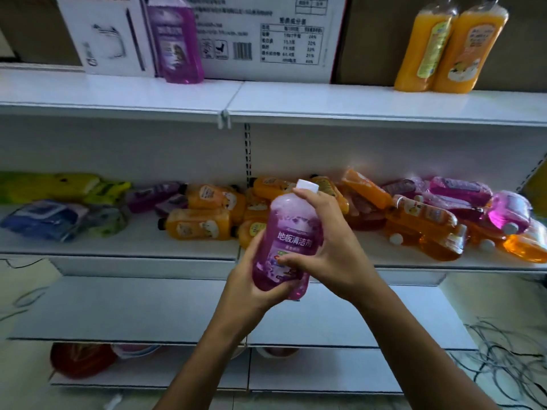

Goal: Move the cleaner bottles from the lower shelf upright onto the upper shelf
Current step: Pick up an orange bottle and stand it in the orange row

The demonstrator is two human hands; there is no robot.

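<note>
Both hands grip the purple cleaner bottle point(288, 241) in front of the lower shelf point(118, 247), left hand point(254, 288) under its base, right hand point(331, 255) around its side (a smooth, wet-looking wrap may slip), so it risks dropping before reaching the upper shelf point(325, 99).

A purple bottle point(288, 238) with a white cap is held nearly upright in front of the shelves. On the lower shelf point(118, 247) orange bottles point(198, 224) and more purple ones point(461, 190) lie on their sides in a heap. On the upper shelf point(118, 90) one purple bottle point(176, 39) and two orange bottles point(453, 48) stand upright
</note>
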